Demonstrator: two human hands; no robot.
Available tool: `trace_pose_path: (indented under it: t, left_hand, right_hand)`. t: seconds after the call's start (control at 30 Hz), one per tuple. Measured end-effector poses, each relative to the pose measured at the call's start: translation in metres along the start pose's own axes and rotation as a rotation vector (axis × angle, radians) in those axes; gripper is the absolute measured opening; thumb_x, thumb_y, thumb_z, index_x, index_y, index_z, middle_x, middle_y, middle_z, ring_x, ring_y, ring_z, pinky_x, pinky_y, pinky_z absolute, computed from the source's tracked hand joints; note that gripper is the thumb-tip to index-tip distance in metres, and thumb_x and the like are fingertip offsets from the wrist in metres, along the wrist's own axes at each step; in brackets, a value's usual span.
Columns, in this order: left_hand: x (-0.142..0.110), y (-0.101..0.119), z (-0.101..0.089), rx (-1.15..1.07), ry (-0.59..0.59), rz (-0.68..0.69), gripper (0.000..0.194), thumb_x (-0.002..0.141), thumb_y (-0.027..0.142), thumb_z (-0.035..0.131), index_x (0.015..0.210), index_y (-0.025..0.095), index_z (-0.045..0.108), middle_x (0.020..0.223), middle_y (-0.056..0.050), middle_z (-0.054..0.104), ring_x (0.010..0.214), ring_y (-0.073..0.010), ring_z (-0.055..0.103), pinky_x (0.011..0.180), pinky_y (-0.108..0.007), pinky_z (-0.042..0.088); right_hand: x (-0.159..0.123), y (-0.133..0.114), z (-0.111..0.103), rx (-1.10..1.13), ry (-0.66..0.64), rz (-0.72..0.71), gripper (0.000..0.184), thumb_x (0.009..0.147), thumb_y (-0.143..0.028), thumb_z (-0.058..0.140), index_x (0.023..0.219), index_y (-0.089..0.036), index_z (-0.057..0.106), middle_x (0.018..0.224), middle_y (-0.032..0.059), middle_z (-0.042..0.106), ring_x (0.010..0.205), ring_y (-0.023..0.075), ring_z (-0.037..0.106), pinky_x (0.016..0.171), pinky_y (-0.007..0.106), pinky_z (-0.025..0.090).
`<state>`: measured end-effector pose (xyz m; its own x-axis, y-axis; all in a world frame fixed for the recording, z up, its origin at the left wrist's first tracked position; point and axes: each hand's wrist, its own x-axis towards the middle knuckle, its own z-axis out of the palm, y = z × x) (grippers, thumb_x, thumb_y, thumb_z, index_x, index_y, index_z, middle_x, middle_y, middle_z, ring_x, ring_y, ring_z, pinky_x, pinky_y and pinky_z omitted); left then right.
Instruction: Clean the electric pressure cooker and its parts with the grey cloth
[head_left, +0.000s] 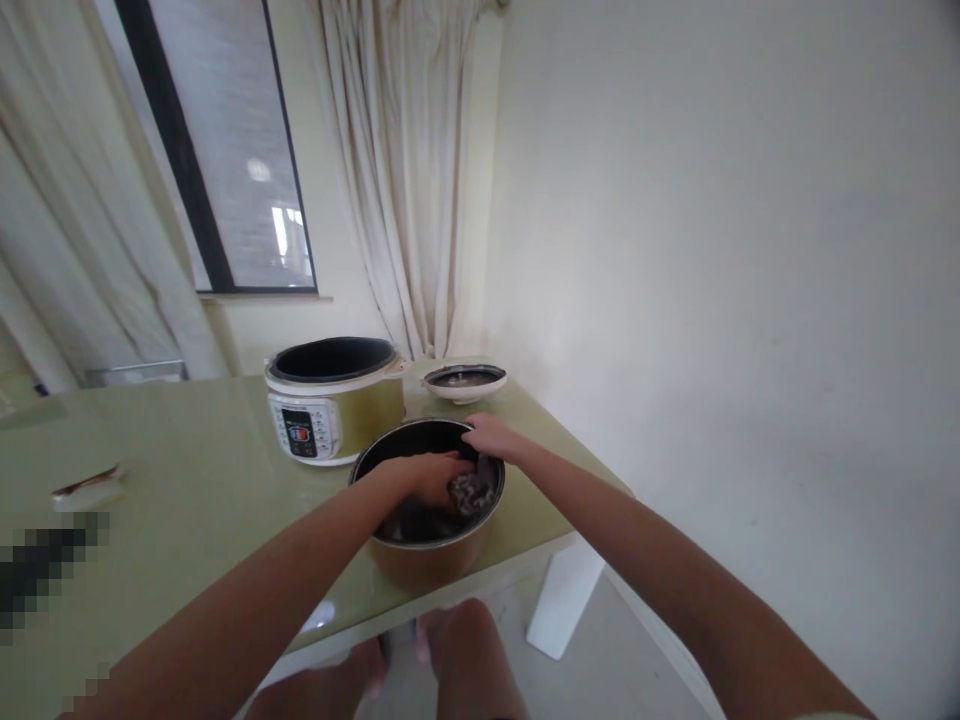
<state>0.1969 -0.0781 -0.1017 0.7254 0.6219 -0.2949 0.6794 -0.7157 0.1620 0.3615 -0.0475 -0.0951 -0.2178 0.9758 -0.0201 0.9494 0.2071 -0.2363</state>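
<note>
A copper-coloured inner pot [427, 568] with a dark inside stands at the table's near edge. Reaching into it, my left hand [435, 478] is closed on a dark, patterned cloth [475, 490] that lies against the right inner wall. Some of its fingers are hidden by the cloth. My right hand [491, 438] grips the pot's rim at the far right, fingers closed over the edge. Just behind the pot, on the left, is the white and gold electric cooker [367, 415], its top uncovered and its control panel facing left of me.
A round lid [465, 382] lies upturned behind the pot, near the wall. The greenish table [210, 500] extends to the left, with a small object [86, 488] on it. A white table leg [564, 600] and my knees are below the near edge. Curtains [409, 150] hang behind.
</note>
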Motion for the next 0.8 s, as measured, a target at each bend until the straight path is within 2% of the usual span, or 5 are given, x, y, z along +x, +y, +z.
trace_pose_path:
  t: [0.17,0.37,0.5,0.6,0.8]
  left_hand:
    - [-0.006,0.000,0.000,0.017,-0.189,0.158,0.061,0.072,0.014,0.071,0.131,0.029,0.076,0.139,-0.012,0.075,0.124,-0.0362,0.071,0.105,-0.049,0.056]
    - [-0.041,-0.039,-0.012,0.027,-0.388,-0.005,0.072,0.067,0.005,0.066,0.133,0.032,0.076,0.127,-0.009,0.080,0.116,-0.0351,0.075,0.095,-0.045,0.060]
    - [-0.044,-0.059,-0.012,0.060,-0.300,-0.145,0.082,0.070,0.000,0.064,0.145,0.032,0.068,0.144,-0.013,0.072,0.126,-0.0366,0.071,0.097,-0.048,0.060]
    - [-0.032,-0.069,-0.012,0.124,-0.176,-0.172,0.066,0.082,0.008,0.063,0.142,0.035,0.068,0.152,-0.012,0.066,0.136,-0.0390,0.064,0.100,-0.054,0.059]
    - [0.007,-0.072,-0.008,0.203,0.021,-0.102,0.056,0.086,0.020,0.071,0.142,0.025,0.066,0.136,-0.020,0.073,0.120,-0.0376,0.074,0.098,-0.051,0.060]
  right_hand:
    - [0.018,-0.009,0.006,-0.035,-0.051,0.008,0.034,0.105,-0.038,0.057,0.131,-0.020,0.068,0.137,0.0154,0.073,0.125,0.0304,0.070,0.100,0.038,0.054]
    - [0.024,-0.020,0.007,-0.067,-0.037,0.000,0.033,0.108,-0.037,0.053,0.131,-0.020,0.067,0.134,0.0173,0.073,0.124,0.0326,0.071,0.099,0.041,0.055]
    - [0.025,-0.026,0.008,-0.076,-0.022,-0.010,0.030,0.107,-0.036,0.054,0.127,-0.018,0.069,0.131,0.0179,0.074,0.123,0.0326,0.071,0.100,0.041,0.055]
    - [0.026,-0.029,0.008,-0.079,-0.013,-0.004,0.030,0.107,-0.035,0.053,0.126,-0.018,0.069,0.131,0.0184,0.075,0.123,0.0332,0.072,0.099,0.040,0.055]
    - [0.025,-0.034,0.012,-0.088,0.003,0.050,0.031,0.107,-0.035,0.049,0.125,-0.020,0.068,0.129,0.0186,0.075,0.120,0.0343,0.073,0.095,0.042,0.056]
